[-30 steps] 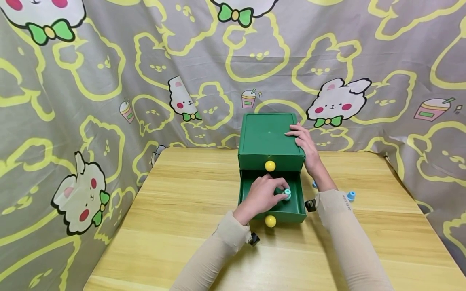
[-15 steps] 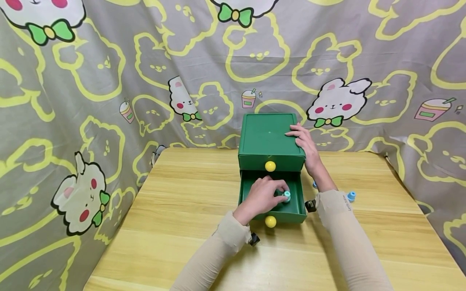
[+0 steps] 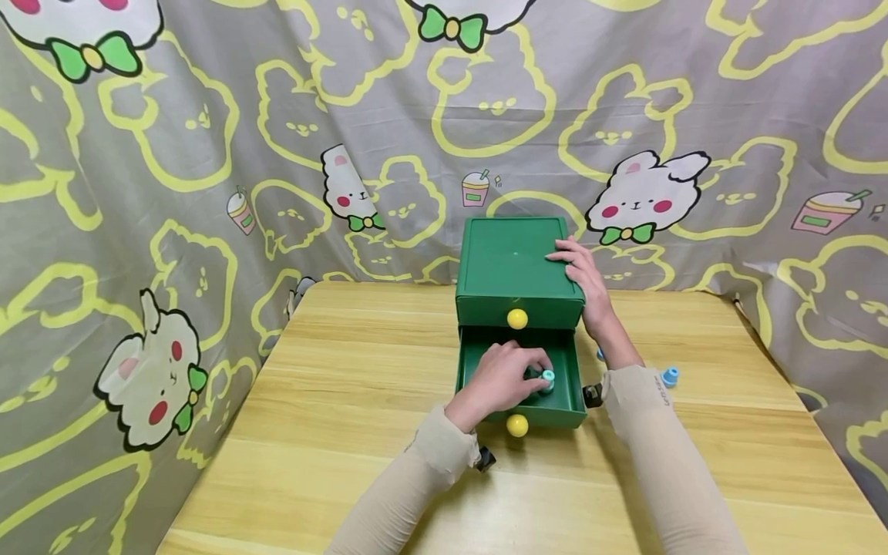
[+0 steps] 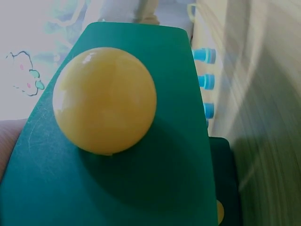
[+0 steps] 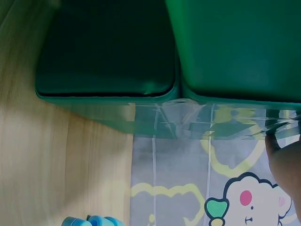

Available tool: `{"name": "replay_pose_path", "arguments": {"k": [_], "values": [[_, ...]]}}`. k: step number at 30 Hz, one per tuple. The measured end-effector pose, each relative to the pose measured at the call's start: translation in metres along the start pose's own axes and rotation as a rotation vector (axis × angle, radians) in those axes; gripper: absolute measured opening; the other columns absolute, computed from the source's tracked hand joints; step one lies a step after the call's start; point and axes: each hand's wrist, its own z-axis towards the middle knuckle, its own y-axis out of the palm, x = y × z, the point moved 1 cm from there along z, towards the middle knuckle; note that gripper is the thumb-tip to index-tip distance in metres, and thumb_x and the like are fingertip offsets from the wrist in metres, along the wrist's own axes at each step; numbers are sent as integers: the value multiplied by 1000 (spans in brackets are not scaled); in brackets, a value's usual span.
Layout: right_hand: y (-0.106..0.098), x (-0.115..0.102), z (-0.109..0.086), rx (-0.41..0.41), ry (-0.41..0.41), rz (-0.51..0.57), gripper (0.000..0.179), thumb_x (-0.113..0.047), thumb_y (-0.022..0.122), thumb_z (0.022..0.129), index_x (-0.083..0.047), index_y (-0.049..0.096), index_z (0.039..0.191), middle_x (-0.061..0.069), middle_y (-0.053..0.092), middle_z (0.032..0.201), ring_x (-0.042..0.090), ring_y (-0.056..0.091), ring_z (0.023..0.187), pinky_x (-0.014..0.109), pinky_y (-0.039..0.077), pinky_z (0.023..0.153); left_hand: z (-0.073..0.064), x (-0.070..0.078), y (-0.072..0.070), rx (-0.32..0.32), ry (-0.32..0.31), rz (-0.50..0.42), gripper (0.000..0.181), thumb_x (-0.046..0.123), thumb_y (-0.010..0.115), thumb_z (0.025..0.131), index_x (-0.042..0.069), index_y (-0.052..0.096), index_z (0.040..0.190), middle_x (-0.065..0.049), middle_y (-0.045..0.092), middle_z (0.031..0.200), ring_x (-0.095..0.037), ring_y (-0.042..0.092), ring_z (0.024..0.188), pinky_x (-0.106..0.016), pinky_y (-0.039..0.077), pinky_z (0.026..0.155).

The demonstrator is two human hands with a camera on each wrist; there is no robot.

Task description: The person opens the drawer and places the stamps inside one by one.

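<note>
While the person's right hand [image 3: 585,279] rests along the right edge of the green cabinet [image 3: 513,254], fingers spread and laid over the top, the left hand [image 3: 505,376] reaches into the pulled-out drawer [image 3: 555,417] below the top one. Its thumb and forefinger pinch a small mint-coloured piece [image 3: 548,381], which stands near the drawer's right wall; whether the piece touches the drawer floor, I cannot tell. A round yellow knob [image 3: 516,425] sits on that drawer's front, and another yellow knob [image 3: 516,318] on the upper drawer [image 3: 479,311] above it.

Beyond the right forearm, a blue piece [image 3: 670,376] is on the wooden table [image 3: 333,432], with another partly hidden behind the wrist. From the left wrist, at least three blue pieces show in a row past the drawer front. Beige sleeves [image 3: 423,462] cover both forearms, and a grey patterned cloth [image 3: 402,77] hangs behind.
</note>
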Motion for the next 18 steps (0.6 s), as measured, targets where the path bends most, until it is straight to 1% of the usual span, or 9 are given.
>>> {"name": "replay_pose_path", "arguments": {"k": [2,8,12,15,18], "values": [[0,-1,0,3,3,-1,45,-16,33,108,11,59,133,17,33,163,24,6,162,51,1,130,0,1,0,1,3,3,17,36,74,97,29,74,113,13,77,110,-11,59,103,-28,44,90],[0,-2,1,7,-7,-6,45,-16,33,108,11,59,132,16,34,162,25,7,162,51,3,130,0,2,-2,14,2,51,16,34,75,96,29,74,112,13,77,109,-10,59,99,-28,42,87],[0,-2,0,0,3,-4,45,-16,32,108,11,59,132,17,33,163,26,6,162,52,2,130,0,2,-2,1,-13,76,17,33,75,97,29,74,113,14,77,109,-10,59,100,-28,41,87],[0,-3,-2,-6,10,-11,45,-16,33,108,10,59,132,15,33,163,24,6,162,54,1,130,0,2,-1,-11,-18,79,18,33,76,96,30,74,114,15,77,109,-10,59,101,-28,41,87],[-1,-4,-1,-11,5,-22,44,-17,34,109,10,60,132,13,34,163,21,6,162,53,1,130,0,1,0,-3,-15,69,19,33,78,94,30,74,113,15,77,109,-10,59,102,-27,41,87]]}}
